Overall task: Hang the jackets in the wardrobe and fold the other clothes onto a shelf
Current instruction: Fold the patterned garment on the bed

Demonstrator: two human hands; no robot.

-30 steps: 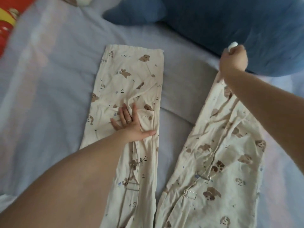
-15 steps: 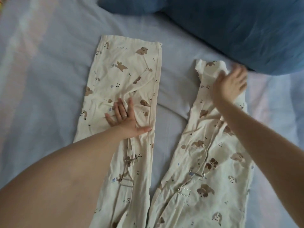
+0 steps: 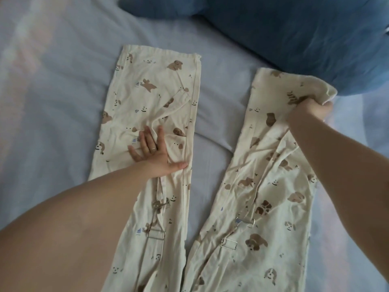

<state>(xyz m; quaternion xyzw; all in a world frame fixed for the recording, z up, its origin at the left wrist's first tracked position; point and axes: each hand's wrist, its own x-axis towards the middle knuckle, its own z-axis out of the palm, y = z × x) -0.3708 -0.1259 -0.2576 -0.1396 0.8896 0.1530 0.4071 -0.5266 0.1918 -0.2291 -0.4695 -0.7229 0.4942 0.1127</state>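
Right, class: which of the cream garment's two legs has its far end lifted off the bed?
The right-hand leg: the right hand grips its hem, bunched and raised. The left-hand leg lies flat under the pressing left hand.

The printed garment (image 3: 248,161) is running off the bottom edge, and the fingertips of the right hand (image 3: 309,111) are hiding inside its bunched hem.

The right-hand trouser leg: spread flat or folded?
Spread, not folded. The trouser leg lies lengthwise on the bed sheet; only its far end is bunched and lifted, gripped by the right hand.
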